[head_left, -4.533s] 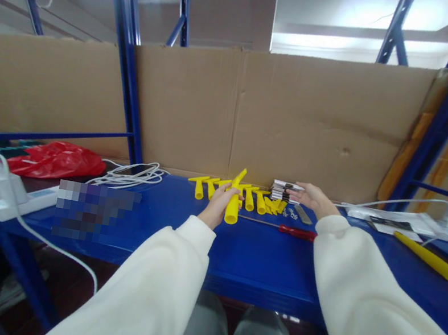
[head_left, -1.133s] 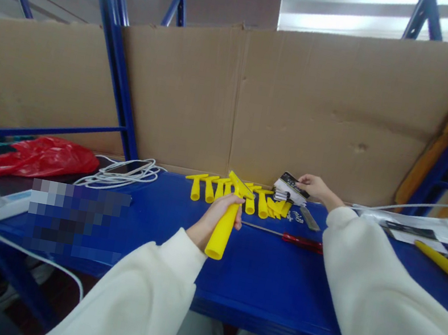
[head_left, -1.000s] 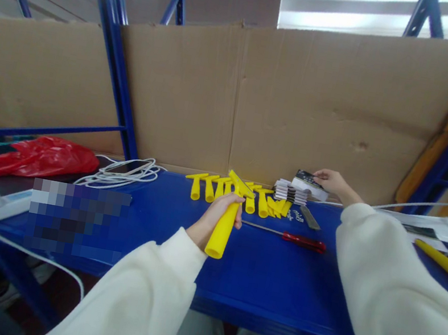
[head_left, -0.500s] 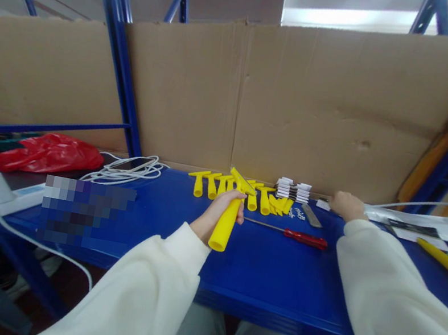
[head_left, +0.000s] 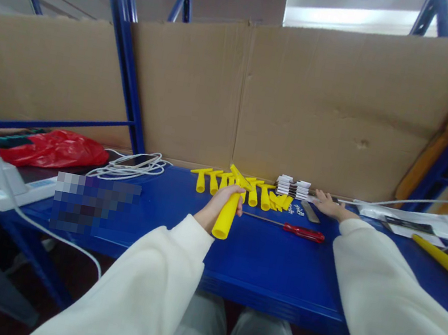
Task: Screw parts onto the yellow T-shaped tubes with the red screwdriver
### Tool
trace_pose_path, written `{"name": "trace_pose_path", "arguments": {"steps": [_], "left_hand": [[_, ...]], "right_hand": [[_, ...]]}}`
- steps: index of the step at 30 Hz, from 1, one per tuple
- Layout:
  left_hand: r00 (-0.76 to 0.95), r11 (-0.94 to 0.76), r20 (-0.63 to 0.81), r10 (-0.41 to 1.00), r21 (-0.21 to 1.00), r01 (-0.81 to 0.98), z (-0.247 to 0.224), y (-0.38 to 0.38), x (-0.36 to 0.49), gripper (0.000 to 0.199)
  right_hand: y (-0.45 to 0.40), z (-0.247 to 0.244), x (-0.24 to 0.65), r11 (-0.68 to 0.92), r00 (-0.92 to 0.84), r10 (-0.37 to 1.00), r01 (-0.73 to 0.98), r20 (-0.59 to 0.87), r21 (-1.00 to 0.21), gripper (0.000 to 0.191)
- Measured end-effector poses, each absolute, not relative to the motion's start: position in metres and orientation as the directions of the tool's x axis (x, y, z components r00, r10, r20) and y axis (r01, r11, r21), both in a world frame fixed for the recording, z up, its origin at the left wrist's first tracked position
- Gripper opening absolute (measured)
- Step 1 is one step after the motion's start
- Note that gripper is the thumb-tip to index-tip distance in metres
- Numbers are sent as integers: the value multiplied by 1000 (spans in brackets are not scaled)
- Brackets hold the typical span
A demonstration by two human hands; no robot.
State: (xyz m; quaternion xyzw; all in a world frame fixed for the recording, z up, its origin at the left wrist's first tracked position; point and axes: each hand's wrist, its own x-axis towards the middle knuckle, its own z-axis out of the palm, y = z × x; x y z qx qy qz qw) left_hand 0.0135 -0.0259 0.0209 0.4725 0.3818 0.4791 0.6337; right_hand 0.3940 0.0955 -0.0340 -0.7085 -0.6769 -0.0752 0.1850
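Observation:
My left hand (head_left: 219, 207) is wrapped round the handle of a yellow T-shaped tool (head_left: 225, 217), its open tube end facing me. Behind it, several yellow T-shaped pieces (head_left: 265, 198) stand in a row along the cardboard. My right hand (head_left: 329, 204) lies at the back of the blue table with its fingers apart, beside a small white piece. Just left of it are white stacked packs (head_left: 293, 188) and a flat grey metal piece (head_left: 310, 212). A screwdriver with a red handle (head_left: 303, 233) lies across the table between my hands.
Cardboard (head_left: 194, 93) walls off the back of the blue table (head_left: 274, 277). To the left are a coiled white cable (head_left: 132, 167), a red plastic bag (head_left: 56, 150) and a white power strip (head_left: 24, 193). Plastic packaging (head_left: 418, 220) and a long yellow piece (head_left: 445, 264) lie right.
My right hand has shifted left, towards the white packs, and its fingers have spread from a closed shape. My left hand still holds the yellow tool. The view has shifted slightly.

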Motion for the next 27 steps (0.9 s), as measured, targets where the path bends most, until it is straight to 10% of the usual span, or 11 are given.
{"name": "trace_pose_path", "arguments": {"steps": [12,21,27], "left_hand": [[228,49,12,974,964,-261,17,-19,11,25],[189,44,-19,982,991,-129,18,-13,2,16],[112,-45,44,993,999,6,15,-14,-8,15]], "right_hand": [[39,18,347,115,68,875,932,480,-343,37],[-32,13,313,321,-329,941,806,74,-497,48],[-39,4,299,350,-331,936,833,122,-429,37]]}}
